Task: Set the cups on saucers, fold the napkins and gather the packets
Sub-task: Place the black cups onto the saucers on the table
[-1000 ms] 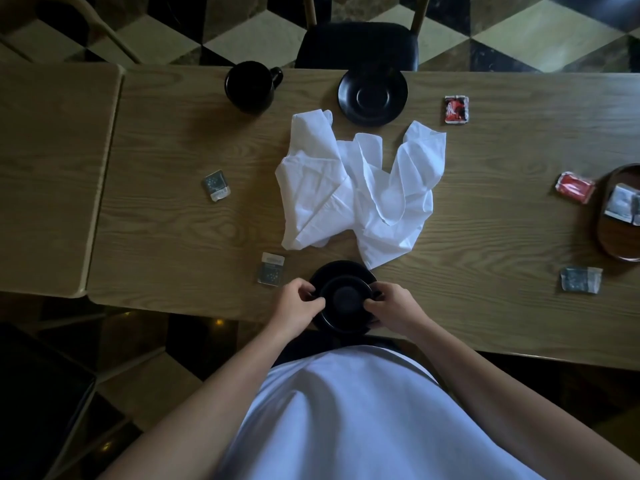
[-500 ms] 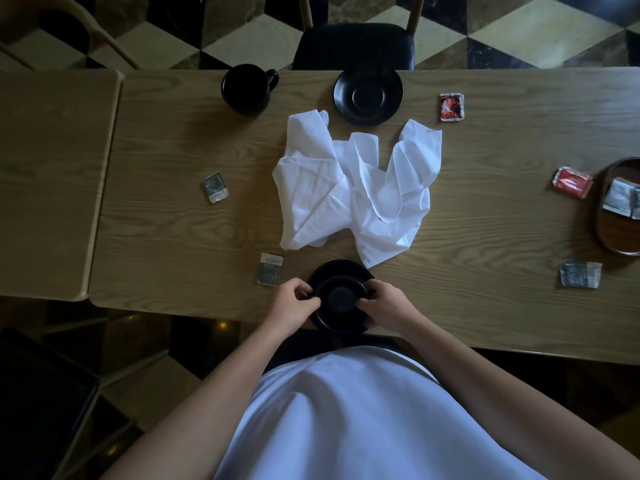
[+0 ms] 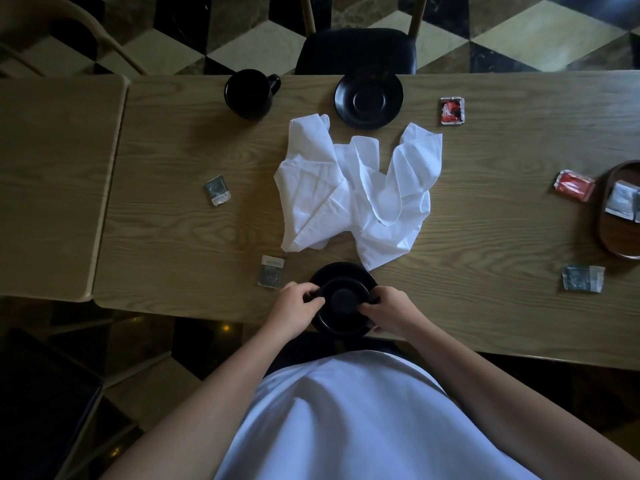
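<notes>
A black cup (image 3: 343, 299) sits on a black saucer (image 3: 341, 273) at the table's near edge. My left hand (image 3: 294, 308) grips the cup's left side and my right hand (image 3: 389, 310) grips its right side. A second black cup (image 3: 247, 93) stands alone at the far left, apart from an empty black saucer (image 3: 369, 100). Crumpled white napkins (image 3: 356, 192) lie in the middle. Packets are scattered: grey ones (image 3: 217, 189), (image 3: 272, 271), (image 3: 583, 278) and red ones (image 3: 452, 110), (image 3: 573, 185).
A brown oval tray (image 3: 609, 233) at the right edge holds some pale packets (image 3: 621, 202). A second wooden table (image 3: 52, 185) adjoins on the left. A black chair (image 3: 355, 50) stands at the far side over a chequered floor.
Both hands stay on the near cup, shifting slightly round it. Nothing else on the table has moved.
</notes>
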### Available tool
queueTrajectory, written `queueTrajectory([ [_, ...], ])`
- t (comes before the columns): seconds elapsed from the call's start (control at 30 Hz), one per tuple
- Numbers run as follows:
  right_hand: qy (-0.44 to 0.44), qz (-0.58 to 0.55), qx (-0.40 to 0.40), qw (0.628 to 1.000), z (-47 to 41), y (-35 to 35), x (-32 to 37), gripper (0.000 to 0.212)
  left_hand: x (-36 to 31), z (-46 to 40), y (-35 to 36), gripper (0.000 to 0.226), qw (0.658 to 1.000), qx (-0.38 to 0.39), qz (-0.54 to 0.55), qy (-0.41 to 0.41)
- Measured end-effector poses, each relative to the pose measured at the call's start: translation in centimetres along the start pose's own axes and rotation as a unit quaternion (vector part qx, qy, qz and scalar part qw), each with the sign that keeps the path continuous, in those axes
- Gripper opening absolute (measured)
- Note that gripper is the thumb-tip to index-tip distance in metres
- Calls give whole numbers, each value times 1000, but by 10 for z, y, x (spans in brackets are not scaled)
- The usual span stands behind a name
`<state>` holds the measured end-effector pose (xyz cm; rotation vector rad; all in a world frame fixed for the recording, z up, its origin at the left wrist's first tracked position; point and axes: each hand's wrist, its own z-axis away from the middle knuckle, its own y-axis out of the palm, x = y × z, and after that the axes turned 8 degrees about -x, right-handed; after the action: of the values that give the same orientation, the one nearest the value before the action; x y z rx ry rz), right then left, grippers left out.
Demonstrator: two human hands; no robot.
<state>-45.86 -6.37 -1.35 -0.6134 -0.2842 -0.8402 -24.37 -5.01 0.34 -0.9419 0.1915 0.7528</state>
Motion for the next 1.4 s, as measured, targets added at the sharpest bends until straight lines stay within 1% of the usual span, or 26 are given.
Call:
queueTrajectory([
  [0.07,-4,17,8,1000,-1,-6,4,20,-1,-3,-6,33,1000,-4,8,1],
  [0.1,-10,35,9,999,-2,-11,8,26,-3,-6,-11,28,999,-19,25,-1],
  [0.17,-22,65,-2,998,-7,-25,18,39,-8,-15,-25,17,993,-71,93,-16],
  [0.23,-24,49,-31,998,-11,-41,33,44,-13,-28,-44,13,978,-119,170,-34],
  [0.3,-23,-22,-73,997,-19,-56,56,37,-19,-46,-67,13,956,-153,243,-55],
  [0.37,-43,-97,-109,988,-27,-68,87,26,-26,-71,-91,11,929,-181,313,-84],
  [0.4,-53,-115,-125,984,-33,-72,106,23,-29,-86,-103,10,914,-191,344,-100],
  [0.47,-59,-114,-148,981,-50,-79,148,22,-37,-123,-125,9,890,-201,389,-128],
  [0.57,-63,-108,-131,983,-81,-83,215,22,-48,-180,-156,13,867,-207,424,-160],
  [0.63,-77,-147,-125,978,-106,-78,260,17,-51,-219,-177,23,853,-222,436,-180],
  [0.7,-97,-180,-129,970,-130,-73,300,15,-53,-254,-195,34,847,-218,447,-189],
  [0.77,-113,-187,-132,967,-154,-65,334,18,-54,-286,-211,49,847,-187,455,-201],
  [0.83,-107,-211,-120,964,-173,-56,357,17,-54,-309,-220,68,846,-142,470,-208],
  [0.9,-90,-230,-117,962,-188,-45,373,28,-55,-328,-224,77,840,-115,491,-203],
  [1.0,-63,-239,-118,962,-201,-33,380,39,-52,-348,-224,74,842,-108,492,-192],
  [1.07,-46,-251,-108,961,-202,-28,375,41,-52,-352,-223,72,851,-101,481,-185],
  [1.13,-44,-258,-109,959,-202,-30,367,44,-56,-349,-222,71,866,-111,456,-173],
  [1.2,-63,-257,-129,956,-203,-42,359,51,-66,-343,-223,71,889,-119,420,-139],
  [1.3,-134,-217,-174,951,-205,-81,345,62,-96,-332,-226,69,917,-93,383,-57],
  [1.33,-152,-207,-180,949,-204,-95,339,61,-109,-327,-227,66,921,-76,381,-35],
  [1.4,-162,-224,-174,945,-203,-125,324,48,-140,-323,-224,51,925,-32,378,2],
])
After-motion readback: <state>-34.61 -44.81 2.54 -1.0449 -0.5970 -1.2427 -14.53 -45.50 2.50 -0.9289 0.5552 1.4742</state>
